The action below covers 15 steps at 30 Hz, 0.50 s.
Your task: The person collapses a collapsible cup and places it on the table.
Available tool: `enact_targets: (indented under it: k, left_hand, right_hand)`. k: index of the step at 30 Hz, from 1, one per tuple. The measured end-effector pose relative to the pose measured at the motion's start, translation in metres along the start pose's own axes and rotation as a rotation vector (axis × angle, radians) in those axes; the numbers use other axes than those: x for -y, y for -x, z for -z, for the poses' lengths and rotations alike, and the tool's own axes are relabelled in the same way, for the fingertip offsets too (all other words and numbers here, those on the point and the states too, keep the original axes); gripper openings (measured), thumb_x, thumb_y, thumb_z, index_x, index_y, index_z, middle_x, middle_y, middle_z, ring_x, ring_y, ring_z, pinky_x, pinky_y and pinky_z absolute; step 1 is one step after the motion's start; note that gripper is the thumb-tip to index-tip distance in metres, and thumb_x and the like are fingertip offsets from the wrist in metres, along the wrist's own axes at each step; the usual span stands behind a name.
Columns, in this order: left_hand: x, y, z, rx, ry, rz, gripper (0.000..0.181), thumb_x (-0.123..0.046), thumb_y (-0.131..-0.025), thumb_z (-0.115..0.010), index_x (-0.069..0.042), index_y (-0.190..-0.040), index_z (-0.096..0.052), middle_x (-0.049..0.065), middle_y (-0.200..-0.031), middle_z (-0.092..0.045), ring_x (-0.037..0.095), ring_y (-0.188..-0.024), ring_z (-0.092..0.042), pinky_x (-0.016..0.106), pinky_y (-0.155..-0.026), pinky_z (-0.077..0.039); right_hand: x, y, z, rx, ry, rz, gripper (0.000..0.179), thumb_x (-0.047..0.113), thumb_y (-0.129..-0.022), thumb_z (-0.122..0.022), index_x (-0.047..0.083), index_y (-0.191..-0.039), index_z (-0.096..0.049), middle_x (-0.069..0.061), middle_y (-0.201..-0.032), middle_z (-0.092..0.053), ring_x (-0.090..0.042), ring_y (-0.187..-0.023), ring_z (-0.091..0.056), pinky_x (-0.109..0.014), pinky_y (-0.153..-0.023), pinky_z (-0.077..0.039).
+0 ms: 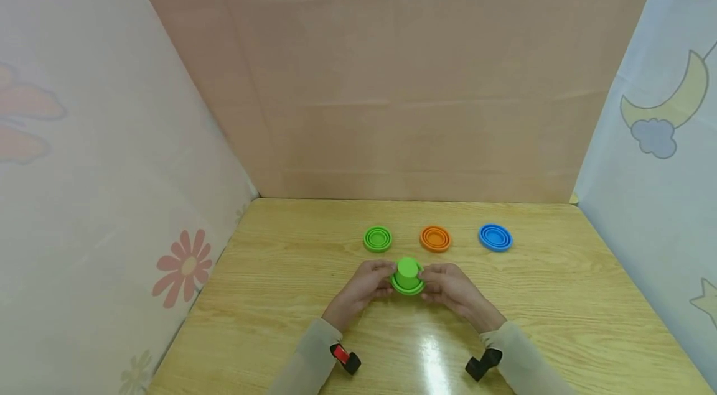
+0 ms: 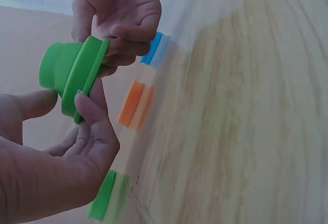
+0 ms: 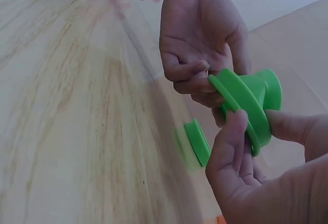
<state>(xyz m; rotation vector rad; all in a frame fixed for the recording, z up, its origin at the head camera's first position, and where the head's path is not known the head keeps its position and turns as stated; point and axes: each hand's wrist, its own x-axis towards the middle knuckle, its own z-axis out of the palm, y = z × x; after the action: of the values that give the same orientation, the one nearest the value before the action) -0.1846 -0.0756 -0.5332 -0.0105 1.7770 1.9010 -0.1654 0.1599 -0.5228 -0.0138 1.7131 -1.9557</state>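
A green collapsible cup (image 1: 407, 274) is held between both hands over the near middle of the table, its narrow base turned up toward the head camera. The left hand (image 1: 365, 286) grips its left side, thumb on the stepped wall and fingers at the wide rim. On the opposite side the right hand (image 1: 452, 290) pinches the cup the same way. In the left wrist view the cup (image 2: 77, 75) is tilted, with its base part pushed out from the rim. The right wrist view shows the wall of the cup (image 3: 246, 106) slanting unevenly between base and rim.
Beyond the hands, three flattened collapsible cups lie in a row on the wooden table (image 1: 269, 270): a green one (image 1: 378, 239), an orange one (image 1: 435, 239) and a blue one (image 1: 495, 237). A beige backdrop (image 1: 403, 84) rises behind, with patterned sheets on both sides.
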Motion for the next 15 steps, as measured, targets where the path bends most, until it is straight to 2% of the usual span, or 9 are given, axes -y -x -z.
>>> enact_targets:
  k: [7,11,15]
  left_hand:
    - [0.0027,-0.0013,0.0011,0.007,-0.040,-0.005,0.037,-0.027,-0.108,-0.060,0.002,-0.129,-0.069,0.000,-0.100,-0.069,0.010,-0.081,-0.063,0.021,-0.072,-0.057]
    - [0.0022,-0.0010,0.0013,0.005,-0.059,0.010,0.038,-0.033,-0.107,-0.060,0.000,-0.123,-0.072,-0.001,-0.094,-0.068,0.010,-0.077,-0.062,0.020,-0.071,-0.056]
    - [0.0027,-0.0033,0.0011,0.032,-0.075,0.023,0.040,-0.040,-0.107,-0.060,-0.004,-0.115,-0.075,-0.003,-0.088,-0.070,0.009,-0.075,-0.063,0.019,-0.068,-0.057]
  right_hand:
    - [-0.0016,-0.0020,-0.0022,-0.058,0.091,0.036,0.043,0.012,-0.102,-0.065,-0.018,-0.133,-0.059,0.001,-0.093,-0.076,-0.008,-0.078,-0.068,-0.021,-0.070,-0.063]
    - [-0.0034,-0.0040,-0.0028,-0.079,0.133,0.053,0.044,0.008,-0.100,-0.064,-0.020,-0.133,-0.059,-0.002,-0.094,-0.076,-0.008,-0.075,-0.067,-0.020,-0.067,-0.061]
    - [-0.0031,-0.0050,-0.0036,-0.103,0.170,0.063,0.041,0.008,-0.099,-0.063,-0.019,-0.130,-0.061,-0.005,-0.095,-0.077,-0.010,-0.075,-0.069,-0.022,-0.067,-0.063]
